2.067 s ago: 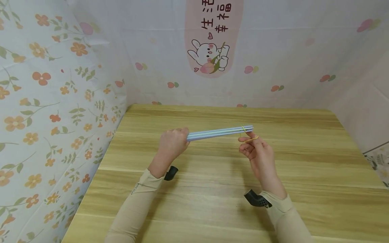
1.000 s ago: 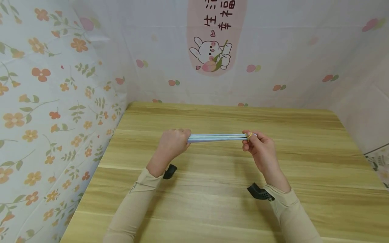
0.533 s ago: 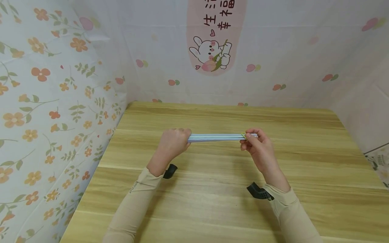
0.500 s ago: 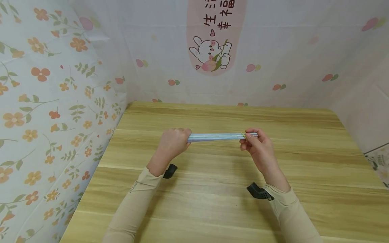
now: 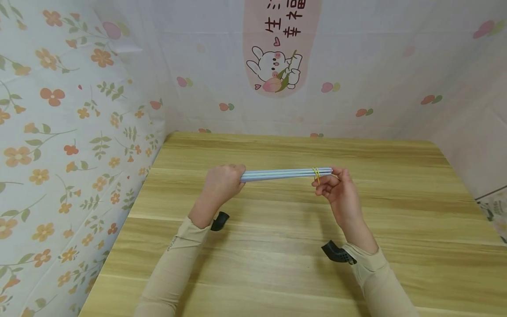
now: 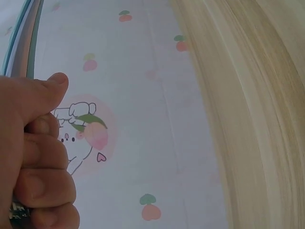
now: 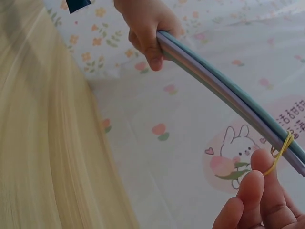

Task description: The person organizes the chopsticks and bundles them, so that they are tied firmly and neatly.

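A bundle of long thin pastel sticks [image 5: 279, 174] in blue, green and purple is held above the table, its right end slightly higher. My left hand [image 5: 223, 185] grips the left end in a fist, with the thumb along the sticks in the left wrist view. Near the right end a yellow rubber band [image 5: 316, 174] wraps round the bundle in more than one strand. My right hand [image 5: 339, 191] is at that end, its curled fingers holding a stretched loop of the band. In the right wrist view the band [image 7: 285, 150] runs from the sticks to a fingertip.
Below the hands lies a wood-grain table [image 5: 273, 255]. A white printed cloth [image 5: 206, 57] hangs behind it, and a floral cloth [image 5: 59, 145] hangs at the left. Black wrist mounts [image 5: 336, 253] jut out from both sleeves.
The right fingers pinched the bundle's end over the band; now they have moved off it and draw out a loop. More band strands cross the sticks than at first. The left grip stays.
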Demonstrator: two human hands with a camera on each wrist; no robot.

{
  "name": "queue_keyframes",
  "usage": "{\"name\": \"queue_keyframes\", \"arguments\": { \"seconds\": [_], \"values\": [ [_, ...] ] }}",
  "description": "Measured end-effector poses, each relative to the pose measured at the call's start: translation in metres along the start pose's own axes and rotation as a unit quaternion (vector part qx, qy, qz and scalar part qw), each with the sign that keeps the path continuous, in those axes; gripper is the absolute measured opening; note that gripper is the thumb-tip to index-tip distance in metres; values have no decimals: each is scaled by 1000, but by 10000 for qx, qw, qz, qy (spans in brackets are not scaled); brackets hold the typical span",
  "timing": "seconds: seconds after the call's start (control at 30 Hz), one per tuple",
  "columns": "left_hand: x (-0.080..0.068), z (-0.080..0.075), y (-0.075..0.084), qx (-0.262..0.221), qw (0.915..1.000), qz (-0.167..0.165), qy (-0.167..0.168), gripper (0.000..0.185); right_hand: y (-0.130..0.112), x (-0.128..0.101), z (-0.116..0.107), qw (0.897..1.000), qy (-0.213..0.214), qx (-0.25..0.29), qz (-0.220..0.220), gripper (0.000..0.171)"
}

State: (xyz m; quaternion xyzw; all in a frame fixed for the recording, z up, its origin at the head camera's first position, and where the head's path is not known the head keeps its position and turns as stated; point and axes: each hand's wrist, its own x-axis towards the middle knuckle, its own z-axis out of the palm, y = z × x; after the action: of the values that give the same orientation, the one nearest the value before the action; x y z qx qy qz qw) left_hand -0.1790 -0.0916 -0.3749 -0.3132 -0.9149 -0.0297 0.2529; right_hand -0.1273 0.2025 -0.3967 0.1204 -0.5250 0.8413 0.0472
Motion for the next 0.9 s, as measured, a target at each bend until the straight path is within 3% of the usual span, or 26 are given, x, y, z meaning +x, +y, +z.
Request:
{"name": "queue_keyframes", "arguments": {
  "seconds": [0.13, 0.3, 0.43, 0.5, 0.7, 0.9],
  "values": [
    [-1, 2, -1, -61, 10000, -27, -19, 23, 1, -1, 0, 9987, 361, -307, 185, 38],
    [-1, 2, -2, -133, 9999, -42, -46, 22, 0, -2, 1, 9939, 681, -781, 379, 27],
    [-1, 1, -3, -171, 9998, -66, -76, 22, 3, -2, 0, 9840, 749, -1558, 441, 18],
    [-1, 1, -3, -196, 9997, -77, -84, 22, 4, -2, -1, 9738, 720, -2090, 530, 14],
    [-2, 4, -5, -164, 9999, -44, 2, 20, 8, -1, -5, 9290, 417, -3603, 733, 15],
    [-3, 5, -7, -89, 9999, -44, 30, 20, 10, -2, -10, 8871, -57, -4602, 353, 8]
  ]
}}
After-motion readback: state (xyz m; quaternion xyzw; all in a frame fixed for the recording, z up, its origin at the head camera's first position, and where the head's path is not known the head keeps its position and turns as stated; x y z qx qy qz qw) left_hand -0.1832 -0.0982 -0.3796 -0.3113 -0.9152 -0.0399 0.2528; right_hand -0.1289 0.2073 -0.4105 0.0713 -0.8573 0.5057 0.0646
